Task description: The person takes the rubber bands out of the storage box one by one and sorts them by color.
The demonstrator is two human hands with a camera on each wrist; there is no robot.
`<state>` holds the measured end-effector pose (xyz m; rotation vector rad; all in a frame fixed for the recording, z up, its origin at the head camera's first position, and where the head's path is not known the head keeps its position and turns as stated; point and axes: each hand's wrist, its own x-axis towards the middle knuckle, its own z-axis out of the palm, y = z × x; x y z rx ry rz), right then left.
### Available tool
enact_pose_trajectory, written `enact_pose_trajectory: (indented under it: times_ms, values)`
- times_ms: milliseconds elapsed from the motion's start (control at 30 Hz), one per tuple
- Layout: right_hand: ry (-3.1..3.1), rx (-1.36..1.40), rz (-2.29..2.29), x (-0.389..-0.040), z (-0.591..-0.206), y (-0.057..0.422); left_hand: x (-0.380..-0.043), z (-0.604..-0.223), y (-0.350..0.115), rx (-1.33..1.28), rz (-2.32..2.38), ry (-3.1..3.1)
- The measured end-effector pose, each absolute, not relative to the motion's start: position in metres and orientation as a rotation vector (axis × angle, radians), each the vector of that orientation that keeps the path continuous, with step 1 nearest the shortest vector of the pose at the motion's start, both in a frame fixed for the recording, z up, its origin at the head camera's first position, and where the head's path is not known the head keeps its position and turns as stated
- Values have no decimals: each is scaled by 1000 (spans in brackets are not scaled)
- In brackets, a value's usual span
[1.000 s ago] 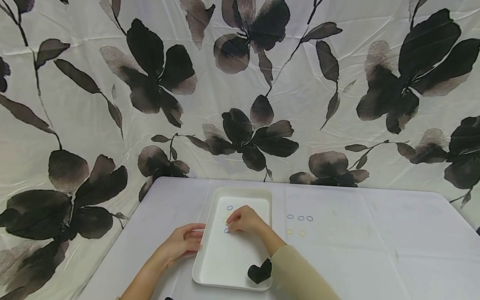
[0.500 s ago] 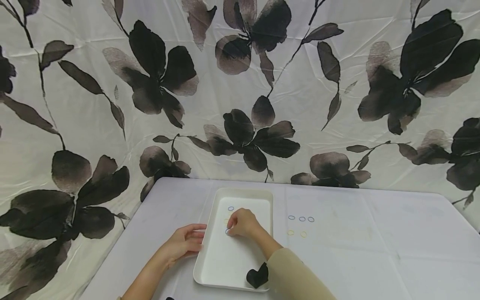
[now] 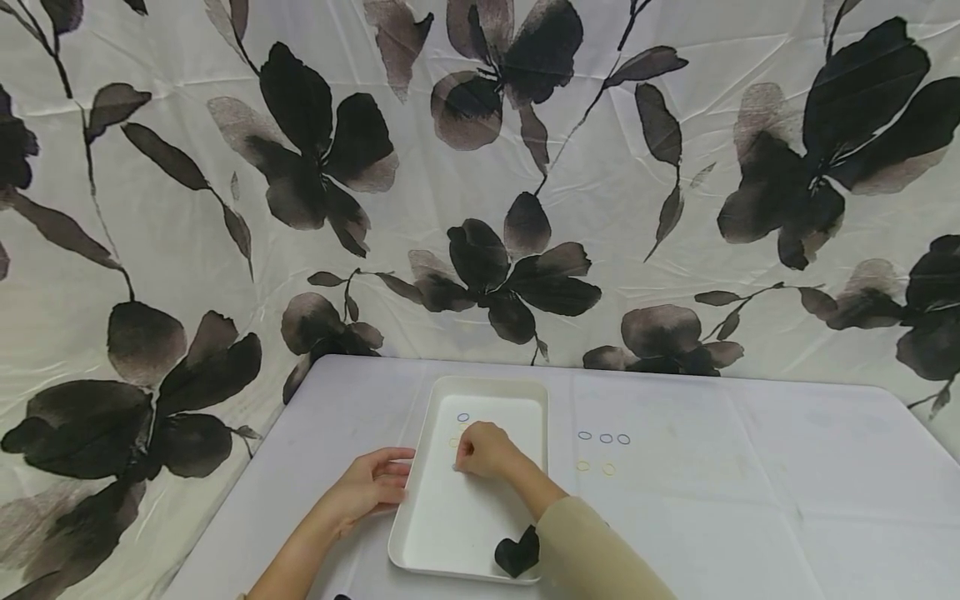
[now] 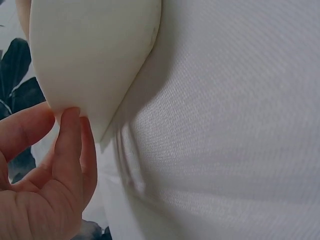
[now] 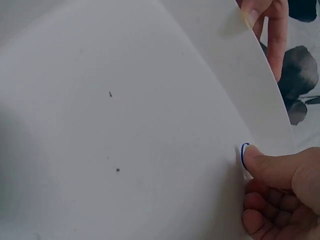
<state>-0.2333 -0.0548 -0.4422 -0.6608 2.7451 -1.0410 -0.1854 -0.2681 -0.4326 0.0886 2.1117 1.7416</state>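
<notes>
My left hand [image 3: 371,485] holds the left rim of a white tray [image 3: 420,533]. In the left wrist view its fingertips [image 4: 70,117] press against the tray's outer wall. Inside the tray my right hand [image 3: 486,450] pinches a small blue ring [image 5: 243,156] at the thumb tip, low over the tray floor, with the other fingers curled in. The hand hides this ring in the head view. Farther up the tray lie another blue ring [image 3: 462,417] and a yellow ring [image 3: 454,442], with a second yellow one partly covered by the hand.
Right of the tray, three blue rings [image 3: 606,438] lie in a row on the white tablecloth [image 3: 720,500], with two yellow rings [image 3: 609,469] nearer. A black heart-shaped thing [image 3: 516,553] beside the right sleeve overlaps the tray's near corner. Floral cloth [image 3: 480,167] hangs behind.
My right hand has shifted slightly toward me, and the blue ring at its fingertips has become hidden behind them in the head view. The left hand stays at the tray's rim.
</notes>
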Motion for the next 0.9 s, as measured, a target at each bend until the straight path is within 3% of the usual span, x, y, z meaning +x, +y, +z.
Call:
enact_pose_trajectory:
  times_ms: [900]
  values:
    - [2274,-342,-1578,-245,-436,-38,-185,-430,-265,36,1737,2129]
